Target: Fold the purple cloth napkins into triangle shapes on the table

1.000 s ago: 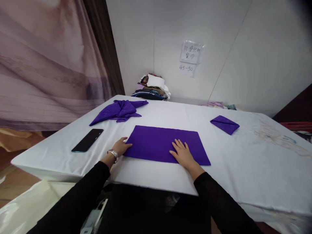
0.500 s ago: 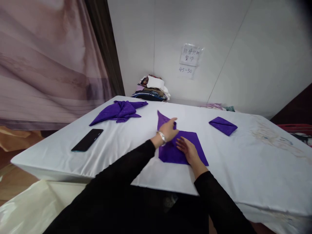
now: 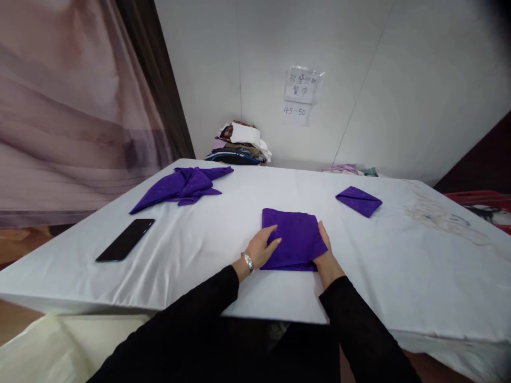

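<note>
A purple cloth napkin (image 3: pixel 296 236), folded into a rough square of several layers, lies on the table in front of me. At its left edge, my left hand (image 3: pixel 260 248) rests with thumb and forefinger apart on top of the cloth. My right hand (image 3: pixel 325 256) holds the right side, with a corner of the top layer draped over the palm and most of the fingers hidden. A bracelet (image 3: pixel 248 263) circles my left wrist. Farther right lies a purple napkin folded into a small packet (image 3: pixel 359 201). Another purple cloth (image 3: pixel 181 185) lies crumpled at the back left.
A white cloth (image 3: pixel 207 239) covers the table. A black phone (image 3: pixel 125 240) lies at the left. Folded fabrics (image 3: pixel 239 143) are stacked at the far edge against the wall, where paper signs (image 3: pixel 300 96) hang. A curtain (image 3: pixel 80 106) hangs on the left.
The raised corner of the napkin has come down and the cloth now forms a smaller square. My left hand has moved down to its left edge, my right hand to its right side.
</note>
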